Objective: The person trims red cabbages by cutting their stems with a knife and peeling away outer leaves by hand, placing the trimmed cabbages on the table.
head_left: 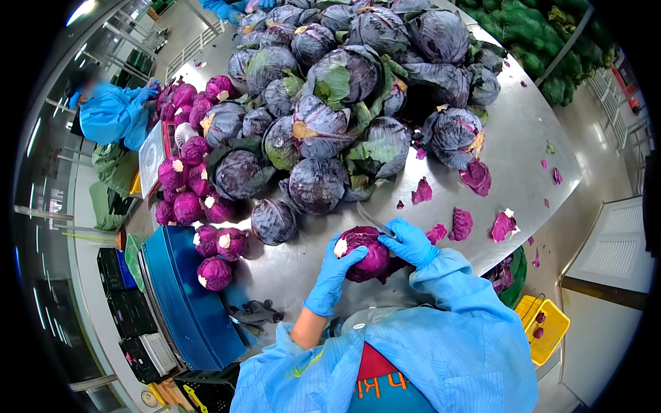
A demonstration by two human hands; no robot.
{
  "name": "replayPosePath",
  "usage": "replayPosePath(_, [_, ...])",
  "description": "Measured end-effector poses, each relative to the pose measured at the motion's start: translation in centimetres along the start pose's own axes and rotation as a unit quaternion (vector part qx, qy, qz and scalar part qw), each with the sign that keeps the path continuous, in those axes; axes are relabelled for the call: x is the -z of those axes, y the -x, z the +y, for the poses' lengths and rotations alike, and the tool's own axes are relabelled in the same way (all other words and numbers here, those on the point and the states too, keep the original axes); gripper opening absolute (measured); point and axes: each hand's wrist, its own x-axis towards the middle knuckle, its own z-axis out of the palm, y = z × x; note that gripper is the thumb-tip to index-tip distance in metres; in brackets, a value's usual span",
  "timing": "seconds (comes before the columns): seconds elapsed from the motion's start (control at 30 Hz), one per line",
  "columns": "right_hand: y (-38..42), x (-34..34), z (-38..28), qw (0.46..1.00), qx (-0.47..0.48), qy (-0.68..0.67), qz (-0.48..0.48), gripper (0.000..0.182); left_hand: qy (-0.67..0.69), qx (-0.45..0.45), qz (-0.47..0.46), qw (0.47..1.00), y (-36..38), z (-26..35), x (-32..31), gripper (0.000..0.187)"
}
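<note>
Yellow basket (556, 342) (purple pieces (540, 318) inside) | left grip (332, 268): around purple cabbage (370, 255) | right grip (409, 242): closed on knife (372, 219)

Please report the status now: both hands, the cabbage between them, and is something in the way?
Left hand holding purple cabbage. Right hand holding knife beside it. Loose leaves on table to the right; nothing visible blocking the hands.

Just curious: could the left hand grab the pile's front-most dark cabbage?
Probably yes, once free: bare table lies between the left hand and the dark cabbage, but that hand holds a purple cabbage.
</note>
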Motion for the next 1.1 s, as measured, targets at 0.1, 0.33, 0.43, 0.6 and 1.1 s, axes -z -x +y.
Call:
replayPosePath(0.1, [-0.2,0.3,0.3,0.999,0.029,0.017,-0.015,0.029,-0.008,0.001,0.021,1.0,0.6,0.4,-0.4,0.085])
replayPosePath(0.33, [-0.7,0.3,1.0,0.997,0.046,0.057,-0.025,0.031,0.013,0.004,0.013,1.0,0.2,-0.1,0.2,0.081])
replayPosePath(0.43, [-0.8,-0.2,1.8,0.998,0.044,0.04,-0.015,0.03,0.018,-0.003,0.018,1.0,0.2,-0.2,0.3,0.073])
replayPosePath(0.6, [-0.7,-0.4,2.0,0.985,0.103,0.136,0.012,0.024,0.032,0.003,0.011,0.999,0.3,0.4,0.0,0.073])
replayPosePath(1.1, [1.6,5.0,-0.5,1.0,-0.029,0.005,-0.009,0.054,-0.058,0.037,-0.08,0.994,0.6,2.1,0.6,0.094])
